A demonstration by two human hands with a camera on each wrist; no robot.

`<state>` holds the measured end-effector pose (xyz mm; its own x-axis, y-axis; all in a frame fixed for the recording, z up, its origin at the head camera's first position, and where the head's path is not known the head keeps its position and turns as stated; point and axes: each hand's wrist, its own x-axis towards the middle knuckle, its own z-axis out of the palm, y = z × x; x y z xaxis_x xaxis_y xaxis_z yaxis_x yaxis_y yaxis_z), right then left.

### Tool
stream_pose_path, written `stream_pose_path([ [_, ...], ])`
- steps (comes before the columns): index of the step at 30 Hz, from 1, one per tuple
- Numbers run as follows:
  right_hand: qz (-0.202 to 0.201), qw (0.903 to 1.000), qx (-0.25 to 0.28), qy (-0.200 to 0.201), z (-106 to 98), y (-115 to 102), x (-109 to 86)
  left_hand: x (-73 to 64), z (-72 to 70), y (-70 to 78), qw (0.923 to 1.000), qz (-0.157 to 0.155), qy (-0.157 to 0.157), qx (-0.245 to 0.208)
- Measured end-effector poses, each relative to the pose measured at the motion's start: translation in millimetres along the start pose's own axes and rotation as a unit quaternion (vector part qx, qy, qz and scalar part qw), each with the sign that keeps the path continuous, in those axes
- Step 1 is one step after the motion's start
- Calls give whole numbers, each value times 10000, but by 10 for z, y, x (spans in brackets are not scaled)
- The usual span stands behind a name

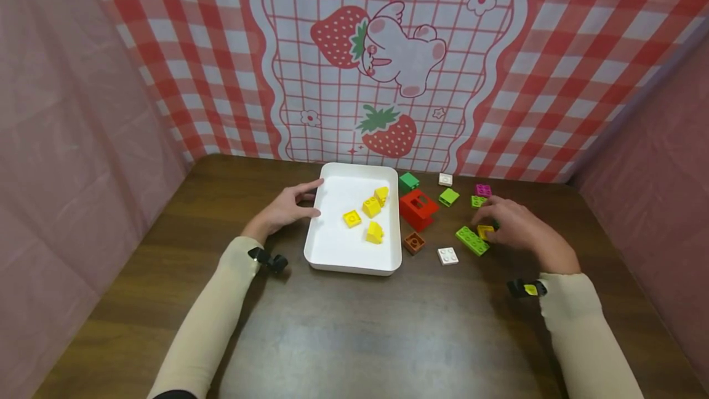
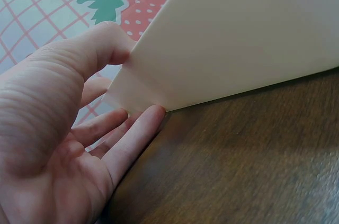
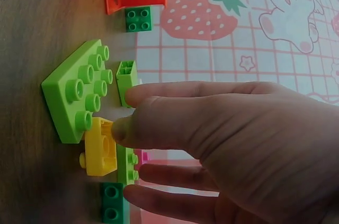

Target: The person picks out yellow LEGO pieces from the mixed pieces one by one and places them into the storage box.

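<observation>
My left hand (image 1: 287,207) is at the left side of a white tray (image 1: 332,251); in the left wrist view its fingertips touch the tray's outer wall (image 2: 228,33). Inside the tray lie several yellow bricks (image 1: 372,206). On the right, my right hand (image 1: 514,226) reaches down over loose bricks with its fingers extended. Its thumb tip overlaps a yellow brick (image 3: 100,152) lying on its side, next to a long lime-green brick (image 3: 79,89). A dark green brick (image 3: 112,203) and a smaller lime brick (image 3: 127,168) are close by its other fingertips.
Between tray and right hand are a red window-like piece (image 1: 418,209), a brown brick (image 1: 414,242), a white brick (image 1: 448,256), a green brick (image 1: 409,182) and a lime brick (image 1: 448,196). Farther back lie a white piece (image 1: 445,179) and a magenta brick (image 1: 484,189). A checked cloth (image 1: 221,66) hangs behind.
</observation>
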<state>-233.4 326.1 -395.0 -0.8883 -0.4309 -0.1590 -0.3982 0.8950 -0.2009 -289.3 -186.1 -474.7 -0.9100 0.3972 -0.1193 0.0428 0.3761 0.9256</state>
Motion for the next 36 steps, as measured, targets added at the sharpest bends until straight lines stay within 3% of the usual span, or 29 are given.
stream_pose_path([
  [11,114,9993,64,-337,36,65,18,-1,4,-14,10000,41,0,2],
  [36,-155,9982,383,-436,98,43,50,-1,0,1,10000,-47,7,64],
])
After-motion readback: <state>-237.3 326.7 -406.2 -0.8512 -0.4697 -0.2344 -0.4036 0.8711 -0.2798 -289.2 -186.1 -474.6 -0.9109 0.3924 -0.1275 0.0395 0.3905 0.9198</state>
